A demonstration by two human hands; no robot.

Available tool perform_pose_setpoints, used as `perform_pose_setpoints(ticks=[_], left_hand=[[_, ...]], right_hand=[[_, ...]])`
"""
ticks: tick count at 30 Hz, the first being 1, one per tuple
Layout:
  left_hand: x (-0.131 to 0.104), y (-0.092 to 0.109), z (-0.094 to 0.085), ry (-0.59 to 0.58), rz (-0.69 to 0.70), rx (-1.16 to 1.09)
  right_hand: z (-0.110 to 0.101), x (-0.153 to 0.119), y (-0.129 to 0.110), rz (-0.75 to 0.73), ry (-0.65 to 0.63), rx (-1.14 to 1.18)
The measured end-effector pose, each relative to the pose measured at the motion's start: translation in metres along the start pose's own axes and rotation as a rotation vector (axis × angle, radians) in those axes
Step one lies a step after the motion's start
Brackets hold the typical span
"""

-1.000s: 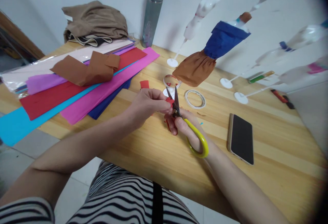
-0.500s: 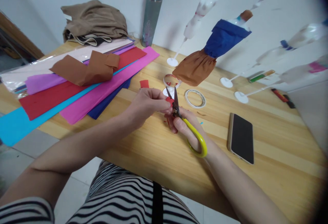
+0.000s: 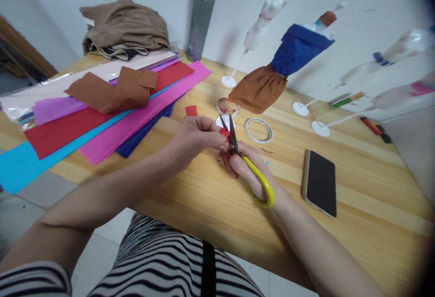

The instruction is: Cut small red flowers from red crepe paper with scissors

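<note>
Between the thumb and fingers of my left hand (image 3: 199,138) is pinched a small piece of red paper (image 3: 224,132). My right hand (image 3: 246,165) is closed round scissors (image 3: 261,184) with yellow handles. Their dark blades stand slightly apart, pointing away from me, right beside the red piece. Another red scrap (image 3: 190,111) lies on the table past my left hand. Beyond the blades stands a small mannequin dressed in a blue paper top (image 3: 299,50) and a gathered brown paper skirt (image 3: 260,88); its white base is partly hidden by the scissors.
Strips of coloured crepe paper (image 3: 146,116) spread over the left side. A tape roll (image 3: 258,131) and a phone (image 3: 320,183) lie to the right. At the back stand a flask (image 3: 203,21), folded brown cloth (image 3: 127,25) and several white mannequins (image 3: 272,5) on thin stands.
The scissor blades and the red piece have shifted very slightly between my hands. Both hands keep their hold, and the things on the table stay where they were.
</note>
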State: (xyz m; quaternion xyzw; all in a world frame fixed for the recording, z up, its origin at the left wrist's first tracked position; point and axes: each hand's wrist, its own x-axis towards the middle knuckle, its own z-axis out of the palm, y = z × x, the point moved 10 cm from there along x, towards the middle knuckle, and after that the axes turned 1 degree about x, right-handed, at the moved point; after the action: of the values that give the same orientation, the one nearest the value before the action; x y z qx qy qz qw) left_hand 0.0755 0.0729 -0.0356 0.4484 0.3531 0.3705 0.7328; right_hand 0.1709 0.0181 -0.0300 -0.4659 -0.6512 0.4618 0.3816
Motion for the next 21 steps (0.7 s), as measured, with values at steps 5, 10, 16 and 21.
perform_pose_setpoints(ticks=[5, 10, 16, 21], left_hand=[[0.0011, -0.0020, -0.0022, 0.011, -0.004, -0.004], [0.0010, -0.0010, -0.0023, 0.014, -0.004, 0.000], [0.0000, 0.0003, 0.0004, -0.003, -0.007, -0.027], [0.0005, -0.0003, -0.0004, 0.019, -0.007, -0.038]], right_hand=[[0.0004, -0.0002, -0.0009, 0.010, -0.005, 0.013], [-0.0010, 0.0008, 0.0021, 0.027, 0.002, 0.005], [-0.0011, 0.0000, 0.0015, 0.004, 0.009, 0.023], [-0.0013, 0.0003, 0.0012, 0.006, 0.007, 0.005]])
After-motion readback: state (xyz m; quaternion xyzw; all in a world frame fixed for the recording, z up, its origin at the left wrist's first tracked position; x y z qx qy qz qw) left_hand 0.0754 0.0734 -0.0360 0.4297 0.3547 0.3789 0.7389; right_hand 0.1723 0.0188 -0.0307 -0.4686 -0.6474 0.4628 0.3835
